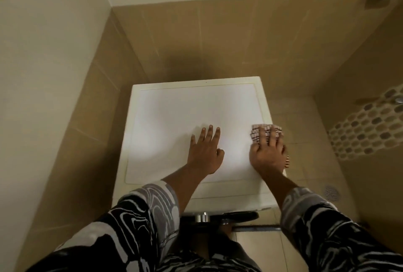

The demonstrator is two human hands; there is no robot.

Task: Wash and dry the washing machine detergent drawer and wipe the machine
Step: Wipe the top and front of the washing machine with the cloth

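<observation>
The white top of the washing machine (174, 114) fills the middle of the view, seen from above. My left hand (205, 151) rests flat on it near the centre, fingers straight and spread. My right hand (269, 155) presses a striped, checked cloth (259, 133) against the top at its right edge, fingers stretched over the cloth. Part of the cloth hangs past the edge under my palm. The detergent drawer is not in view.
Tan tiled walls close in behind and to the left of the machine. A tiled floor with a round drain (332, 193) lies to the right, beside a pebble-pattern strip (366, 132). A dark door rim and metal fitting (202, 217) show below the front edge.
</observation>
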